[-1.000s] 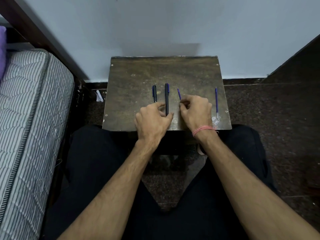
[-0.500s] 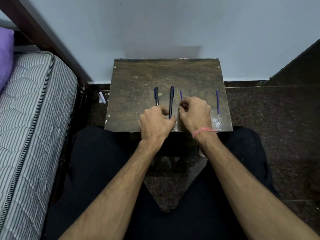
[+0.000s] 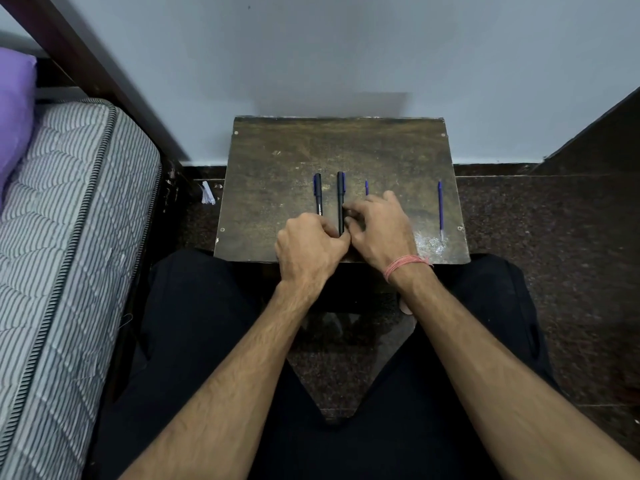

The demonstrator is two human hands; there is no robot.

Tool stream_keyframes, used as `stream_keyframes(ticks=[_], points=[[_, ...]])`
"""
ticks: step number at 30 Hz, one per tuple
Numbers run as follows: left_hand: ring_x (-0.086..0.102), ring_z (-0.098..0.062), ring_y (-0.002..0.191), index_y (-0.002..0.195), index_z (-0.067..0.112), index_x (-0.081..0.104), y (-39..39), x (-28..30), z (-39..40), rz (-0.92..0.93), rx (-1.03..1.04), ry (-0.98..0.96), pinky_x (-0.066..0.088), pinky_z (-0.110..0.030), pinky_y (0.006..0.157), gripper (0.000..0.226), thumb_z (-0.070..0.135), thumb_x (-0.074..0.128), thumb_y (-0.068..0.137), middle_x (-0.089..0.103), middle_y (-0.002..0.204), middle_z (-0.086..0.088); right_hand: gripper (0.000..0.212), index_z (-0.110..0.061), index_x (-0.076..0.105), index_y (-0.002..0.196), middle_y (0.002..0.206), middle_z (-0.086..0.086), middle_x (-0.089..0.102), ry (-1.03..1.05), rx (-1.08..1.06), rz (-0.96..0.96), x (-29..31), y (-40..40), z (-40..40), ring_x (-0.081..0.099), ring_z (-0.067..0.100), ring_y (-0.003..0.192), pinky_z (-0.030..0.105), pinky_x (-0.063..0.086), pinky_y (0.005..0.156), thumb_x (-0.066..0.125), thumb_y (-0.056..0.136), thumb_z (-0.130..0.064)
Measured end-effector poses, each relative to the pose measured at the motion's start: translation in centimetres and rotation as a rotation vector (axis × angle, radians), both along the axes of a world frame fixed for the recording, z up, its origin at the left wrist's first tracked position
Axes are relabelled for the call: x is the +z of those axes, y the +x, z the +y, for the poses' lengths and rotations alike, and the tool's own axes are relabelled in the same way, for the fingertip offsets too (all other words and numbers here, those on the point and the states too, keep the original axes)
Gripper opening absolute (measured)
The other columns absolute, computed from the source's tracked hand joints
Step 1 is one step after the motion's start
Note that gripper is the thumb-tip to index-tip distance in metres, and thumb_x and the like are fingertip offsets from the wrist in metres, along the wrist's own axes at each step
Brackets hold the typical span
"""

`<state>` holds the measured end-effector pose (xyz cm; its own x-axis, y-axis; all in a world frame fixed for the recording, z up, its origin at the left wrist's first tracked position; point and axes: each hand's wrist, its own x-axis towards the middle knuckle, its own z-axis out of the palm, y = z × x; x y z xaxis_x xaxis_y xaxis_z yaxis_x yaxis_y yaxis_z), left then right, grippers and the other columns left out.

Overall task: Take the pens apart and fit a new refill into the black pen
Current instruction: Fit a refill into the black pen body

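A small dark wooden table [image 3: 277,188] is standing against the wall, its near edge lying over the person's lap. The black pen [image 3: 341,202] is lying lengthwise near the middle of the table, pointing from the near edge toward the far edge. The left hand [image 3: 311,251] is curling its fingers around the pen's near end, so that grip is holding the pen, while the right hand [image 3: 379,230] is closing its fingertips against the pen's right side about midway along; whether that grip is truly pinching or only touching cannot be told. Just left of the black pen, a shorter dark pen [image 3: 318,194] is lying parallel to it, its near end passing behind the left knuckles. A thin blue refill [image 3: 366,187] is showing only its far tip above the right hand. A second blue refill [image 3: 440,209] is lying well apart, close along the right edge of the table. The far half and the left part of the table are offering open room. A striped mattress [image 3: 69,237] is crowding the left side, beyond the table's left edge.
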<state>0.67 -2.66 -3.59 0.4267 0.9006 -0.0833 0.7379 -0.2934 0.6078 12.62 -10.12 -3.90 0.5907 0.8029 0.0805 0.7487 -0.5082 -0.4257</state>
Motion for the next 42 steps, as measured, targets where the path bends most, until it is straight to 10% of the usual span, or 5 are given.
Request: stream_keyframes(ticks=[11,22,32,42], points=[[0.062,0.013,0.065,0.079,0.033,0.078,-1.4,-0.4,2.7,-0.141,0.195,-0.146,0.040,-0.017,0.065,0.033,0.063,0.092,0.079,0.068,0.055,0.023,0.024,-0.025,0.082,0.117,0.101,-0.002,0.083,-0.006,-0.050,0.030,0.2,-0.5,1.0,0.063,0.025,0.104,0.035,0.052,0.085,0.068,0.102,-0.037],[0.068,0.004,0.067,0.071,0.032,0.083,-3.0,0.0,2.1,-0.055,0.139,-0.184,0.057,-0.027,0.072,0.028,0.060,0.085,0.071,0.074,0.061,0.020,0.017,-0.029,0.081,0.110,0.097,-0.012,0.082,0.095,-0.179,0.266,1.4,-2.2,0.4,0.077,0.008,0.090,0.030,0.061,0.087,0.073,0.099,-0.039],[0.078,0.005,0.072,0.088,0.040,0.083,-6.7,-0.5,-3.4,-0.291,-0.129,-0.224,0.071,-0.034,0.075,0.012,0.049,0.088,0.082,0.081,0.079,0.025,0.018,-0.015,0.075,0.115,0.095,0.012,0.084,0.455,-0.387,1.094,1.8,-3.5,-2.9,0.078,0.018,0.077,0.030,0.067,0.068,0.082,0.100,-0.024],[0.074,-0.021,0.075,0.115,0.025,0.066,-6.1,-1.6,-6.0,-0.291,-0.251,-0.358,0.063,-0.060,0.076,0.026,0.044,0.048,0.119,0.075,0.087,0.002,0.020,-0.013,0.071,0.103,0.081,-0.003,0.081,0.462,-0.425,1.294,0.4,-5.1,-4.9,0.079,0.011,0.080,0.023,0.061,0.068,0.088,0.093,-0.015]])
